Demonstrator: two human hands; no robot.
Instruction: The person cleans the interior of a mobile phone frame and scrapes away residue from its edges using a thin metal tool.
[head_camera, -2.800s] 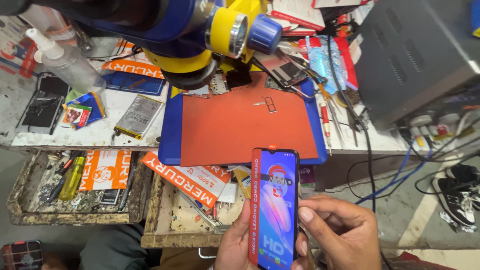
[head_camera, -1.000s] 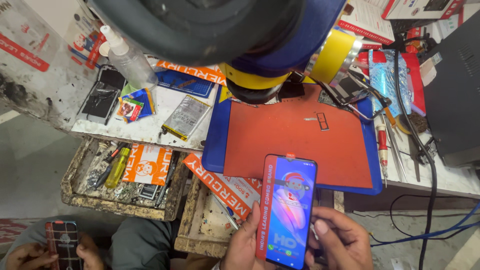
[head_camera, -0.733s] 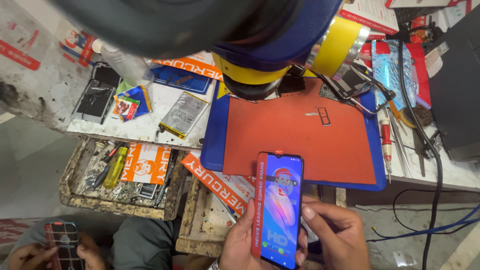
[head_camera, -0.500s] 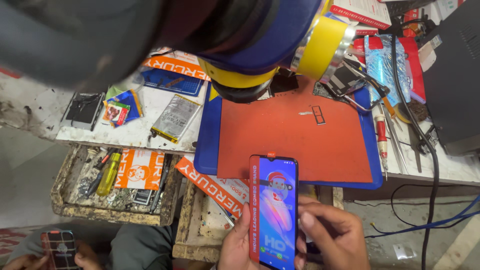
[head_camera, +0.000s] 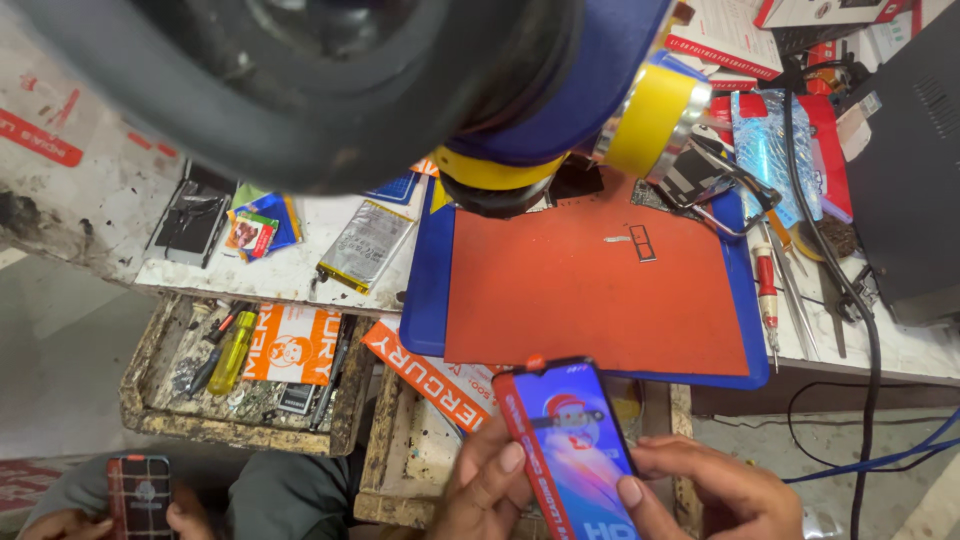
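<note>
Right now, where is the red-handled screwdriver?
In the head view, the red-handled screwdriver lies on the white bench at the right, just off the right edge of the blue mat, beside the metal tweezers.

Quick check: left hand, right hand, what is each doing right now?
Left hand: closed on the smartphone, gripping its left edge.
Right hand: closed on the same smartphone, fingertips on its right edge.

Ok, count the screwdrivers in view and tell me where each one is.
2, maybe more hidden. A red-handled screwdriver lies on the bench right of the blue mat. A yellow-handled screwdriver sits in the open left drawer among clutter that could hide others.
</note>
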